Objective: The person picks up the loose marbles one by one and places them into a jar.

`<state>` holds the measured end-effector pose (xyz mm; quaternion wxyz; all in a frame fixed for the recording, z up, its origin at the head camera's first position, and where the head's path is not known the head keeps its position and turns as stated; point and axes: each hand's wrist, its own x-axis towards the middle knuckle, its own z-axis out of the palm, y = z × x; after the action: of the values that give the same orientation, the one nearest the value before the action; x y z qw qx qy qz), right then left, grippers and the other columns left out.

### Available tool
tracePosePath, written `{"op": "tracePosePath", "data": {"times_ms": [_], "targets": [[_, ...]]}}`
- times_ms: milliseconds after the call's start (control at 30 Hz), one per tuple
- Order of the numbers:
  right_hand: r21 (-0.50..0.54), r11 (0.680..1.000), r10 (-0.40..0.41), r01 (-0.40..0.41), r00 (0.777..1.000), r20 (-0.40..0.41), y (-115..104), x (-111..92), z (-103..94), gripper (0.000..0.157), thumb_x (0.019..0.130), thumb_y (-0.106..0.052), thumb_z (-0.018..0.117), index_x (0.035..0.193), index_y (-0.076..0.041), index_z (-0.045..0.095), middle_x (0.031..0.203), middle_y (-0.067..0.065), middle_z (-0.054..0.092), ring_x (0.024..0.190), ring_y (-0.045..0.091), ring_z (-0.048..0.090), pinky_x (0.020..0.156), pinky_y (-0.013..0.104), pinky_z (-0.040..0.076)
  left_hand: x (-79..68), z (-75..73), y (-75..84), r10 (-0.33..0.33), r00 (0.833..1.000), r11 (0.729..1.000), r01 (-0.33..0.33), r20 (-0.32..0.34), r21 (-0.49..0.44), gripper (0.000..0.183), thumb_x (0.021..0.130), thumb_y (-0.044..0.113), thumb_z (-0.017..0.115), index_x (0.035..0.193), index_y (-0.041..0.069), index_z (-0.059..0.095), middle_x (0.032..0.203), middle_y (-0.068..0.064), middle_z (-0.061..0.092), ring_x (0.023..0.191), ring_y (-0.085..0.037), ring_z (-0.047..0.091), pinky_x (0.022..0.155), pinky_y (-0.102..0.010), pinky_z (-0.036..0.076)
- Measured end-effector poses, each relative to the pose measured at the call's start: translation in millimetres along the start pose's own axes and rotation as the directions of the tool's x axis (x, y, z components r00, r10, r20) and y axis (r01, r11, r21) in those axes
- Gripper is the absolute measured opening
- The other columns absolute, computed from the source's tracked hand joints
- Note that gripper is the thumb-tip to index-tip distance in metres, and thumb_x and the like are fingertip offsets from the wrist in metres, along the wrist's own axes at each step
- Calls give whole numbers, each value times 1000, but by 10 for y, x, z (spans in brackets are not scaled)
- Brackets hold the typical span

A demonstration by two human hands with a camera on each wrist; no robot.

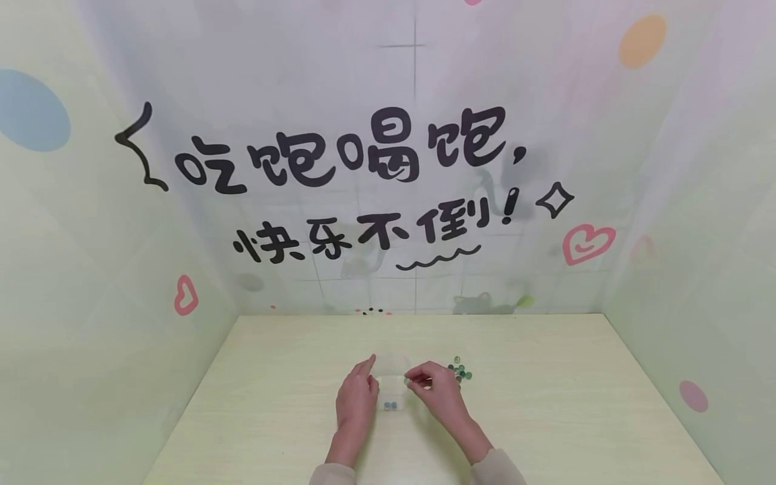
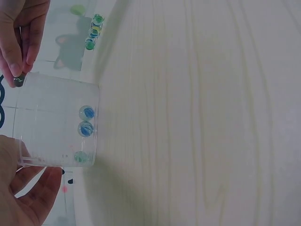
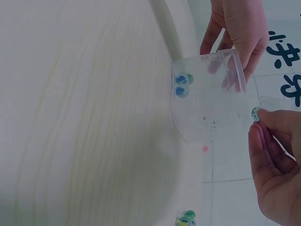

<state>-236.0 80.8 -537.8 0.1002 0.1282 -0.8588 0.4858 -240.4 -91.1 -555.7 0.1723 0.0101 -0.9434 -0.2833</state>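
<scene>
A clear plastic container [image 1: 390, 394] stands on the table, two blue-swirled marbles [image 2: 86, 121] and a greenish one [image 2: 80, 157] at its bottom. My left hand [image 1: 358, 401] holds the container by its left side, close to the rim; in the right wrist view some of its fingertips show through the clear wall. Between thumb and fingertips, my right hand [image 1: 438, 391] pinches a dark green marble [image 3: 256, 113], at rim height on the container's right side. Beyond that hand lies a loose group of green and yellowish marbles [image 1: 463, 372], partly hidden by it.
The pale wood-grain table [image 1: 273, 404] reaches back to a printed curtain wall [image 1: 339, 283] with large black lettering. Side walls of the same pale sheet enclose the table at left [image 1: 109, 303] and right [image 1: 697, 289].
</scene>
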Motion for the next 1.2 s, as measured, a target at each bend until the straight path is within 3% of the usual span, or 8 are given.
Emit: {"op": "tracePosePath", "data": {"times_ms": [700,1200], "targets": [[3,1000,-2,2,1000,-9,53,-3,-29,11,83,0,76,92,-6,75,88,5,73,79,11,67,70,15,56,16,22,7,-1,1000,1000,1,-4,-2,46,88,2,67,133,11,64,127,-9,68,110,-30,68,82,-41,58],[-5,1000,7,-7,999,-53,138,-59,-105,12,82,1,75,92,-6,75,89,5,72,79,10,67,71,16,56,-3,21,-1,5,1000,1000,-5,-27,11,45,87,1,67,131,11,66,125,-9,69,105,-29,69,76,-38,59]]}}
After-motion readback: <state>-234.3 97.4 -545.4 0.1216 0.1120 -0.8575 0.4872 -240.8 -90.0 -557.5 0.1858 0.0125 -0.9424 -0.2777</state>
